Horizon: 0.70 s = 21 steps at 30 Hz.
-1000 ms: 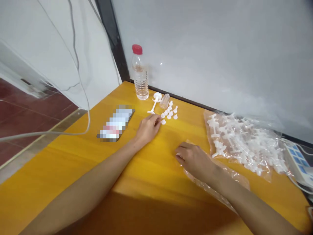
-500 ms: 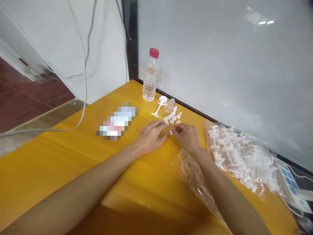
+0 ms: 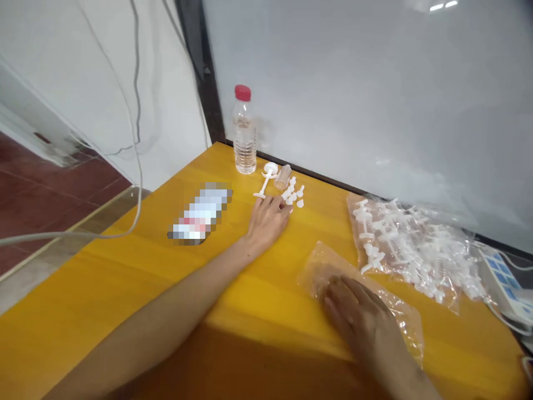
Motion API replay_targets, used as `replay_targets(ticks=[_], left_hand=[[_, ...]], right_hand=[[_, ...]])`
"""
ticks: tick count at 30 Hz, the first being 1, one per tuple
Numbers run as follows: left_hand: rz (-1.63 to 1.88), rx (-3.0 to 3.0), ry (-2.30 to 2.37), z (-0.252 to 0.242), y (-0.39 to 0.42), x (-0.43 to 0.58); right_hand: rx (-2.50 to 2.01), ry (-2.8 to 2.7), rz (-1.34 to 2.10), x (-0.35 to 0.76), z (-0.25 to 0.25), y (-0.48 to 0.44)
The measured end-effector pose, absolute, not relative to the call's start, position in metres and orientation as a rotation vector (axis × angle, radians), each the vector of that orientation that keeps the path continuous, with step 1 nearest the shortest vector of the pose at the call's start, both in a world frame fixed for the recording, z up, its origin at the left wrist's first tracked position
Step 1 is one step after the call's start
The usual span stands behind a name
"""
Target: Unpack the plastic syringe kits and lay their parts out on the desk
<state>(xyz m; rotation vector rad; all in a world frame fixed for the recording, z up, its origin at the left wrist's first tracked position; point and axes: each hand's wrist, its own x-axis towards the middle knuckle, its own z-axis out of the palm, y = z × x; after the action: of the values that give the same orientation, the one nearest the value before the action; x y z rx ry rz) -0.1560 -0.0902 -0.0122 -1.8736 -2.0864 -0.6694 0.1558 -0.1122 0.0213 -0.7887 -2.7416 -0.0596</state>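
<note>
Left hand (image 3: 268,222) was nearer

From afar I saw a clear bag (image 3: 402,303) under the right hand (image 3: 362,316), its grip unreadable; I couldn't tell whether the left hand pinched anything; white pieces (image 3: 293,193) lay just beyond it, rightward

The left hand (image 3: 270,223) is placed beside small white pieces (image 3: 293,196) on the worktop (image 3: 258,286). A clear plastic bag (image 3: 315,268) is partly covered by the right hand (image 3: 362,314) (slightly blurred).

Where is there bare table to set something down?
Between the small white pieces and the filled bag, and between the phone-like slab and left forearm. Crowded: right of the bottle, and the loose bag under the right hand.
</note>
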Motion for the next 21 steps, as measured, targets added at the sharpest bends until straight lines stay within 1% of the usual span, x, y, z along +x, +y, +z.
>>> replay_targets(ticks=[2,5,7,9,12,15,21], left_hand=[[-0.679,-1.855,-2.078,-0.007,-0.091,-0.151],[-0.875,-1.920,-2.050,0.002,-0.088,-0.126],[-1.048,-2.085,-2.056,0.008,-0.081,-0.095],[-1.113,-2.298,-2.101,0.013,-0.069,-0.055],[-0.975,-2.531,-2.159,0.014,-0.050,0.002],[-0.896,-2.597,-2.116,0.011,-0.039,0.036],[-0.847,-2.566,-2.139,0.002,-0.051,0.027]], right_hand=[[-0.780,-2.741,0.064,0.177,0.018,-0.113],[-0.806,-2.728,0.221,0.215,0.016,-0.112],[-0.898,-2.701,0.277,0.242,0.014,-0.111],[-1.016,-2.660,0.282,0.265,0.011,-0.110],[-1.135,-2.581,0.236,0.293,0.002,-0.106],[-1.207,-2.482,0.185,0.318,-0.007,-0.097],[-1.256,-2.342,0.154,0.374,-0.007,-0.061]])
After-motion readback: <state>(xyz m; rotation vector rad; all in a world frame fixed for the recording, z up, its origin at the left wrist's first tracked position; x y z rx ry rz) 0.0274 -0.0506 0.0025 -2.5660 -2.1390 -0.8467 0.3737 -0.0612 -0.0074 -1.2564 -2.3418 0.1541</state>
